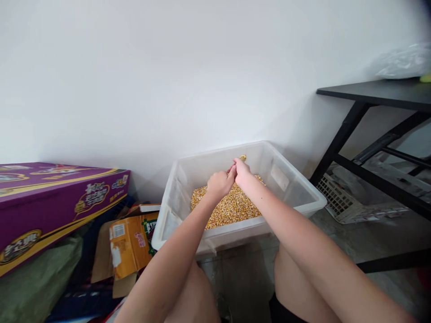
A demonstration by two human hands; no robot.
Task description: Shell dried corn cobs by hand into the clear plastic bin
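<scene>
A large translucent plastic tub (pixel 188 166) stands against the wall, its bottom covered with loose yellow corn kernels (pixel 232 208). Over the kernels my two hands meet with fingers closed. My right hand (pixel 242 171) is wrapped round a corn cob (pixel 243 158), whose yellow end shows just past the fingers. Pressed up against it, my left hand (pixel 220 181) grips the near part of the same cob. A little dark red shows between the hands. Most of the cob is hidden by my fingers.
On the left lie a purple printed carton (pixel 63 197), a flattened orange cardboard box (pixel 129 244) and a greenish bag (pixel 43 273). At right stands a black table (pixel 377 94) bearing a clear plastic bag (pixel 406 60). Beneath it sits a white slotted basket (pixel 336 197).
</scene>
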